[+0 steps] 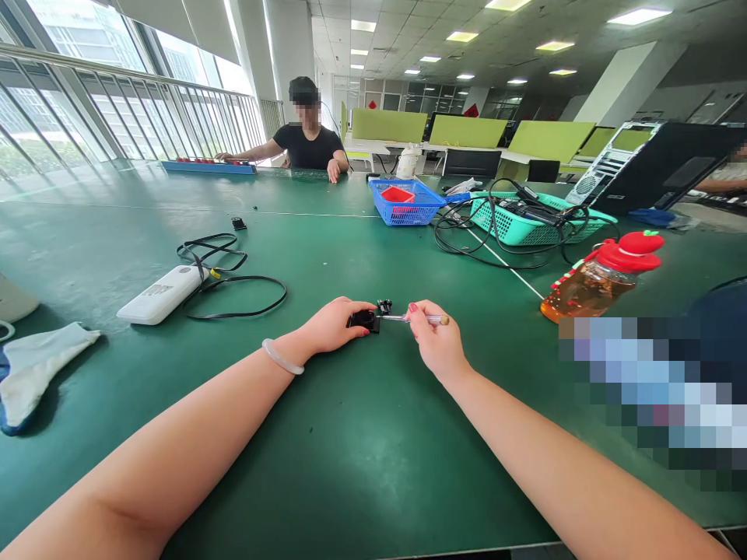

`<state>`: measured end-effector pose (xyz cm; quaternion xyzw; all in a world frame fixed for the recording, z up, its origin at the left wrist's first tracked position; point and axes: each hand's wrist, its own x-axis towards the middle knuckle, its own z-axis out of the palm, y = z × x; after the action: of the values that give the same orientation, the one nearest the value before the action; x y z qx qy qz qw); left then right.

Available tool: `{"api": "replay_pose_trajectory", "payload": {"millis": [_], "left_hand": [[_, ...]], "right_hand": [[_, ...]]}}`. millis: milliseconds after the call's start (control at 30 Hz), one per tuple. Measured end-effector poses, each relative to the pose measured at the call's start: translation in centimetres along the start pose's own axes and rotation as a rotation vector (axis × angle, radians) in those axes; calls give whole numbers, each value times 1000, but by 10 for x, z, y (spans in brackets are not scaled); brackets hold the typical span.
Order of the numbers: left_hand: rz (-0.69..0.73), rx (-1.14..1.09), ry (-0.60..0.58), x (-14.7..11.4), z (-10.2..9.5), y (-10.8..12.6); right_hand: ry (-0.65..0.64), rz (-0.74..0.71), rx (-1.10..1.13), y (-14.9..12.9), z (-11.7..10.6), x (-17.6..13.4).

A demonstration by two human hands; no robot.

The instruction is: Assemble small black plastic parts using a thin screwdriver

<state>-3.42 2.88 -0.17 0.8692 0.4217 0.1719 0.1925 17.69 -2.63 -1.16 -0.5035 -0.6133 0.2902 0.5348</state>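
My left hand [335, 321] is closed round a small black part [366, 320] that rests on the green table [362, 451]; its exact kind is too small to make out. Pinched in my right hand [433, 336] is a screwdriver [435, 320] with a clear handle. Its thin metal shaft points left, and the tip meets or nearly meets the right side of the black part. Just behind the tip lies another little black piece [384, 306], apart from both hands.
Left: a white power bank [160, 295], black cable [262, 309] and cloth [43, 365]. Behind: a blue basket [408, 211] and a teal basket [519, 227] with cables. Right: a red-lidded bottle [601, 280] and tilted computer case [659, 167]. A person [309, 144] sits opposite.
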Motion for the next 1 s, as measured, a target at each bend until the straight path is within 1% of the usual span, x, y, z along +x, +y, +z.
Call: {"api": "replay_pose_trajectory", "payload": {"millis": [133,200,267,367,433,600,667,767,867,933,1000], "left_hand": [[-29,2,-19,2,0,-1],[-32,9,-20,2,1,-1],[-15,15,-14,2,1,-2],[-9,33,-6,2,2,-2],[-11,48,-8,2,1,-2],[-7,82,-14,1,-3,1],[-16,91,-3,0,-3,1],[-21,109,27,-1,-1,1],[7,105,27,-2,2,-1],[34,85,12,-3,2,-2],[40,73,1,-3,2,-2]], "right_hand": [[-102,-65,-127,-4,6,-1],[-152,-149,-225,-8,6,-2],[-186,-266,-317,-12,6,-4],[-169,-401,-390,-15,4,-8],[-145,-407,-388,-16,3,-10],[-166,-302,-373,-15,0,-8],[-169,-331,-349,-17,0,-8],[-190,-428,-280,-19,0,-10],[-264,-489,-260,-21,3,-11],[-316,-480,-273,-21,6,-12],[-349,-436,-283,-21,7,-12]]}}
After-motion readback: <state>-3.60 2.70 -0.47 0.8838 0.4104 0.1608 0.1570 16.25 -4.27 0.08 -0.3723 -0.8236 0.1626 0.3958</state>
